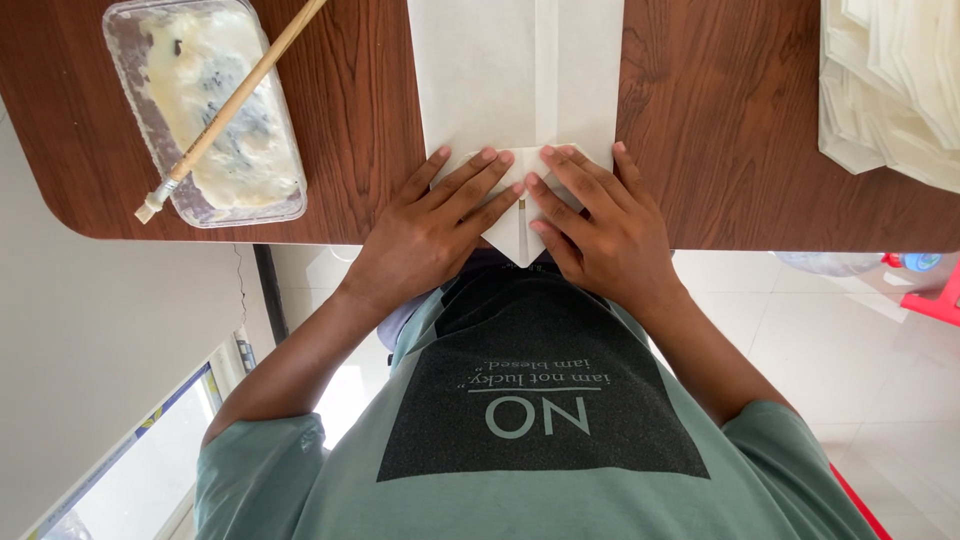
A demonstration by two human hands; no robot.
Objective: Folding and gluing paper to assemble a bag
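Observation:
A long white paper sheet point(515, 70) with a folded centre strip lies on the brown wooden table point(740, 120). It reaches the near edge, where its folded, pointed end point(521, 245) hangs slightly over. My left hand point(440, 225) lies flat on the left flap of that fold, its fingers angled up to the right. My right hand point(600, 225) lies flat on the right flap, its fingers pointing up-left. The fingertips of both hands nearly meet at the centre crease. Neither hand grips anything; both press down on the paper.
A clear plastic tub point(215, 120) of whitish paste stands at the table's left, with a wooden-handled brush point(235, 100) resting across it. A stack of folded white papers point(890, 80) fills the right corner. White tiled floor and a red object point(935, 300) show beyond the table edge.

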